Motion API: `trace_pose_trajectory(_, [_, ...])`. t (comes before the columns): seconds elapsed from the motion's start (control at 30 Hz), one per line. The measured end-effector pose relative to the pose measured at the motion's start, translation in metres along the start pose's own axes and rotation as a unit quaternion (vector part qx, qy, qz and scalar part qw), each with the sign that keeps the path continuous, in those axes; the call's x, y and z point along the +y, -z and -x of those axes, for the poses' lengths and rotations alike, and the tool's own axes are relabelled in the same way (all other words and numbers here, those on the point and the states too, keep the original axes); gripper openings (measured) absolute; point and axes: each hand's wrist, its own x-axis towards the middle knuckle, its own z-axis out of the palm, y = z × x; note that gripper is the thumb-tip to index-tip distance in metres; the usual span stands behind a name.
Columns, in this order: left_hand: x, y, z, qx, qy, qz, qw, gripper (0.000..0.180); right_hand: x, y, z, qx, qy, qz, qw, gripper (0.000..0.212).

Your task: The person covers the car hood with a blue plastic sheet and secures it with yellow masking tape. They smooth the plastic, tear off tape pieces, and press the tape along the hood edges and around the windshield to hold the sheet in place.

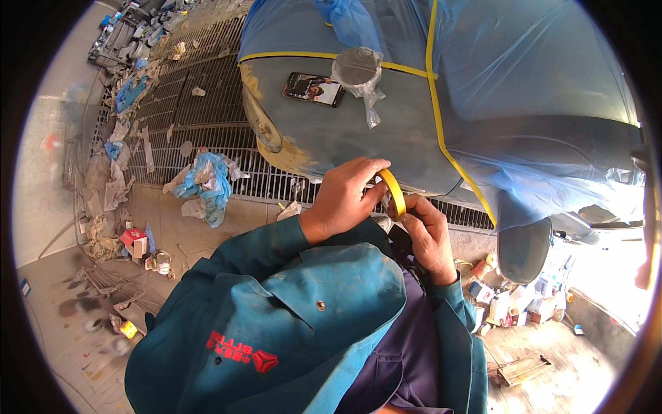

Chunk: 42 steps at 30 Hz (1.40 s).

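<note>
A roll of yellow masking tape (pixel 395 192) is upright between my two hands, in front of my chest. The thumb and fingers of my left hand (pixel 341 196) are closed on its left side and upper edge. My right hand (pixel 429 238) pinches the lower edge with bent fingers; whether a loose tape end is between them cannot be made out. Just beyond my hands is a grey, sanded car panel (pixel 376 141) with yellowish patches at its left end. On it lie a phone (pixel 313 90) with a lit screen and a round cup (pixel 357 67) wrapped in clear plastic.
Blue masking film (pixel 524 62) covers the car farther up and right, edged with yellow tape strips. A side mirror (pixel 524 250) juts out at the right. Crumpled blue film (pixel 207 183) lies on the floor grating (pixel 207 76). Boxes and cans (pixel 520 300) are piled at lower right.
</note>
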Motion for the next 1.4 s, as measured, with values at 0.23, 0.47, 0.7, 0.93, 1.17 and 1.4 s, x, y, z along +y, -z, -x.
trace_pose_trajectory(0.23, [0.008, 0.007, -0.002, -0.002, -0.059, -0.011, 0.998, 0.037, 0.002, 0.003, -0.001, 0.034, 0.054, 0.087, 0.994, 0.026])
trace_pose_trajectory(0.47, [0.011, 0.012, -0.003, -0.037, -0.04, 0.029, 0.998, 0.025, 0.001, 0.002, -0.004, 0.067, 0.088, 0.142, 0.984, 0.022])
trace_pose_trajectory(0.7, [0.013, 0.016, -0.005, -0.108, 0.081, 0.105, 0.985, 0.021, -0.004, -0.001, -0.005, 0.071, 0.108, 0.192, 0.973, 0.019])
trace_pose_trajectory(0.93, [0.008, 0.02, -0.005, -0.203, 0.165, 0.173, 0.95, 0.025, -0.012, -0.002, -0.005, 0.043, 0.102, 0.195, 0.975, 0.016])
trace_pose_trajectory(1.17, [0.007, 0.016, -0.001, -0.197, 0.173, 0.193, 0.946, 0.015, -0.015, -0.001, -0.004, 0.029, 0.086, 0.192, 0.977, 0.016])
trace_pose_trajectory(1.4, [0.007, 0.016, 0.001, -0.18, 0.176, 0.176, 0.952, 0.015, -0.016, -0.003, -0.004, 0.03, 0.094, 0.2, 0.975, 0.017])
